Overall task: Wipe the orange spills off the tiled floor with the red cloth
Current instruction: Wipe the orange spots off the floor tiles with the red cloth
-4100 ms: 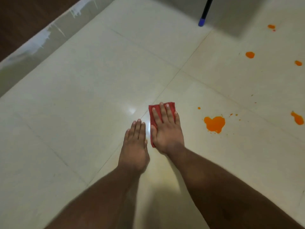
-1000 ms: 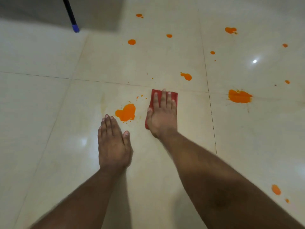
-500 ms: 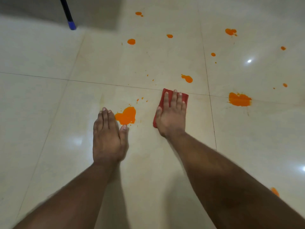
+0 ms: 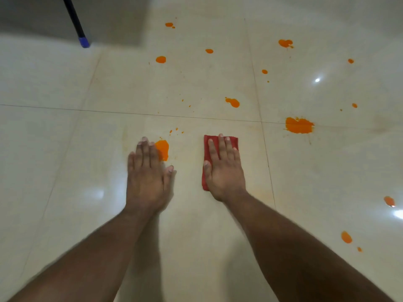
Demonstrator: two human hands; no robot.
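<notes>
My right hand (image 4: 224, 168) lies flat with straight fingers on the folded red cloth (image 4: 208, 142), pressing it to the cream tiled floor (image 4: 87, 160). My left hand (image 4: 148, 173) rests flat on the tile to the left, its fingertips partly covering a large orange spill (image 4: 163, 149). Another big orange spill (image 4: 299, 125) sits up and to the right of the cloth. A medium blob (image 4: 233, 102) lies beyond the cloth. Several smaller orange spots (image 4: 161, 59) dot the far tiles and the right side.
A black pole with a blue tip (image 4: 84, 42) stands on the floor at the top left, against a grey shadowed wall. Grout lines cross the floor ahead of my hands and to the right of the cloth.
My left hand has slid forward so its fingertips now overlap the large orange spill. My right hand keeps the cloth pressed flat; the gap between cloth and spill has widened.
</notes>
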